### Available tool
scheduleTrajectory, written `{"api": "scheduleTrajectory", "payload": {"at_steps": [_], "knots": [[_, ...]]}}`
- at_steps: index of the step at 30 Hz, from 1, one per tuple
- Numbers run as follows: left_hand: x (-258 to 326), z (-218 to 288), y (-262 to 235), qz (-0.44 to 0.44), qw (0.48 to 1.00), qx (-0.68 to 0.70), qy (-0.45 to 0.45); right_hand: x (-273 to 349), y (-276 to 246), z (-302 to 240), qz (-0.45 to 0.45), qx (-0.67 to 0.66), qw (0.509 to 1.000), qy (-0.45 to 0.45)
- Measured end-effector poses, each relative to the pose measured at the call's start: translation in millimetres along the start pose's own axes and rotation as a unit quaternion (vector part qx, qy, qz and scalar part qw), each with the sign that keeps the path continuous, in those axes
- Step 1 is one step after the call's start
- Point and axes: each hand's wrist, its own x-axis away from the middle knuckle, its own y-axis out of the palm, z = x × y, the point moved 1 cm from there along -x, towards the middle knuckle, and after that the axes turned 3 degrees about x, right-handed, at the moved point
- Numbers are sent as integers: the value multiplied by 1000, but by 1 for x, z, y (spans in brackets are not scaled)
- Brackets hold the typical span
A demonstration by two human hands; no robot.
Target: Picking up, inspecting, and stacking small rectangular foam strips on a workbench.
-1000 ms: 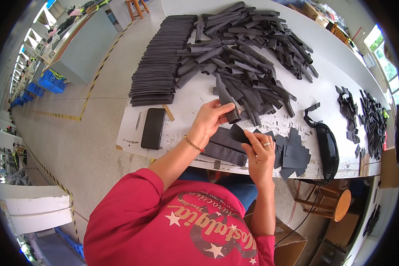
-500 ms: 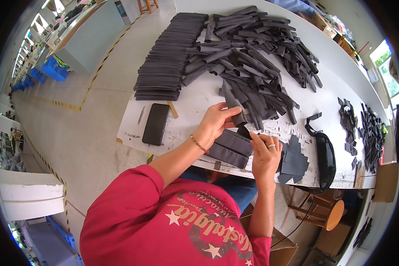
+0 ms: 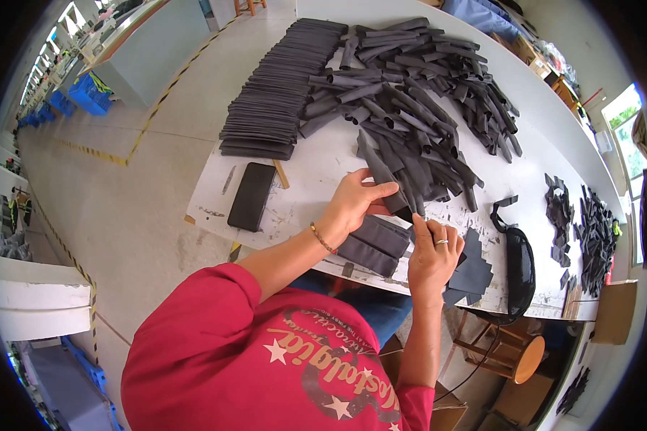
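My left hand (image 3: 354, 205) grips the near end of a long dark grey fabric strip (image 3: 379, 170) just above the white table (image 3: 316, 161). My right hand (image 3: 433, 253), with a ring on it, pinches the same strip's lower tip between thumb and forefinger. Under my hands lies a short stack of folded dark grey pieces (image 3: 376, 244). A large loose heap of similar strips (image 3: 424, 108) spreads just beyond my hands.
A long neat row of stacked dark pieces (image 3: 280, 97) runs up the table's left side. A black phone (image 3: 251, 195) lies at the near left. Flat dark cut shapes (image 3: 471, 273), a black pouch (image 3: 519, 262) and small scrap piles (image 3: 589, 237) sit to the right. A wooden stool (image 3: 514, 355) stands below.
Both hands stayed at the table's front edge over the folded stack; the left hand now holds one strip pulled from the heap, and the right fingers have moved up to its tip.
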Motion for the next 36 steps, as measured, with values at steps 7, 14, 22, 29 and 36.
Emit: {"api": "scheduleTrajectory", "payload": {"at_steps": [7, 14, 22, 29, 36], "knots": [[17, -8, 12, -1, 993, -44, 110, 2, 11, -12, 35, 3, 999, 18], [20, -14, 12, -48, 981, -44, 182, 16, 35, -38, 47, -163, 982, 83], [17, -14, 8, -165, 981, 78, 63, 16, 35, -37, 11, -207, 975, 83], [25, -30, 13, -205, 975, 64, 63, 10, 27, -31, -17, -268, 962, 58], [30, -30, 16, -159, 977, 141, 3, 14, 17, -26, -51, -288, 954, 66]]}}
